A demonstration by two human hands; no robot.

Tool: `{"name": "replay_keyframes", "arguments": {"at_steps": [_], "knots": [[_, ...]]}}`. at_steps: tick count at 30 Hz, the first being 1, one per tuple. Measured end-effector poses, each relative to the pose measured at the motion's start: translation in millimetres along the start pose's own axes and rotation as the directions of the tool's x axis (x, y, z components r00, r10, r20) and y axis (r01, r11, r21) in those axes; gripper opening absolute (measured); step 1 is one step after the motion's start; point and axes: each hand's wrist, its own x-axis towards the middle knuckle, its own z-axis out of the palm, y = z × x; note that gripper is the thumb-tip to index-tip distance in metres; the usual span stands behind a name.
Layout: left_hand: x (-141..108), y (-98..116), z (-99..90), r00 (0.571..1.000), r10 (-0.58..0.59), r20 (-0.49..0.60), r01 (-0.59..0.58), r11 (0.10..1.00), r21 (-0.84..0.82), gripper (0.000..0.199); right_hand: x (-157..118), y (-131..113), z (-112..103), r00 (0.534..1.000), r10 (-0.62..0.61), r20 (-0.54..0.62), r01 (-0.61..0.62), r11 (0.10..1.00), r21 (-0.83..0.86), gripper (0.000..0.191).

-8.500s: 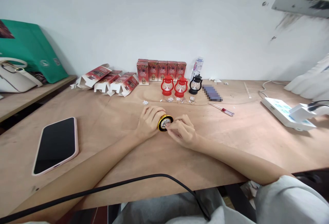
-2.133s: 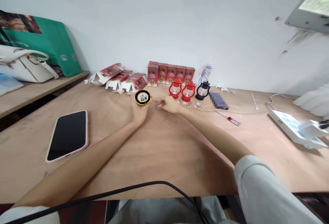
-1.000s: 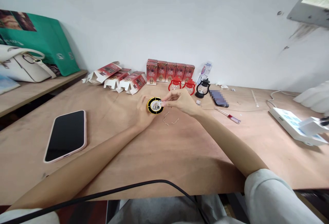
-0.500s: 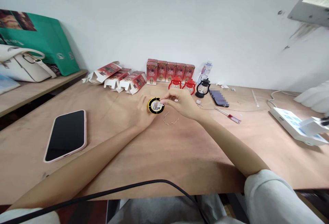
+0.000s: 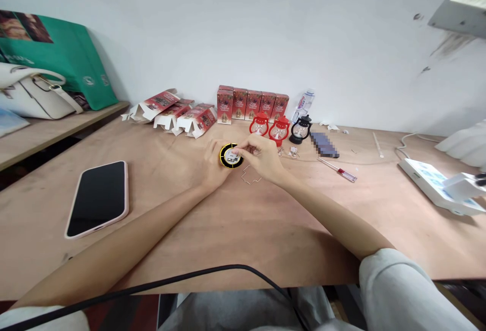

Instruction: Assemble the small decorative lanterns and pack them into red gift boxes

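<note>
I see a pale grey right sleeve (image 5: 402, 283), loose and creased, ending in a wide hem over the table's (image 5: 243, 235) near edge. The left sleeve (image 5: 49, 317) matches; grey cloth (image 5: 243, 306) drapes the lap below the table, behind a smooth black cable (image 5: 190, 273).

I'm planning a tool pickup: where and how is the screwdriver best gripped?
Probably by its handle, from above and the near right, pinching across its width: the screwdriver lies flat, its handle thicker than the shaft and pointing that way.
</note>
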Motion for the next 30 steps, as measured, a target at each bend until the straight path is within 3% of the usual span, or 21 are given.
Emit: {"name": "replay_keyframes", "arguments": {"at_steps": [8, 20, 25, 30], "knots": [[1, 0, 0.2, 0.999, 0.035, -0.026, -0.035, 0.999, -0.004, 0.015, -1, -1, 1, 1.000, 0.009, 0.020, -0.009, 1.000, -0.004, 0.035], [2, 1, -1.1, 1.000, 0.018, -0.009, -0.017, 1.000, 0.013, 0.013, -8, -1, 11, 0.999, -0.008, -0.043, 0.007, 1.000, -0.020, 0.032], [2, 0, -0.5, 1.000, 0.022, -0.015, -0.022, 1.000, 0.013, 0.013, -7, 0, 12, 0.997, 0.067, -0.029, -0.067, 0.998, 0.007, 0.026], [2, -2, 1.0, 0.999, 0.033, -0.040, -0.033, 0.999, 0.008, 0.014, -4, 2, 14, 0.977, 0.207, -0.049, -0.196, 0.966, 0.166, 0.023]]}}
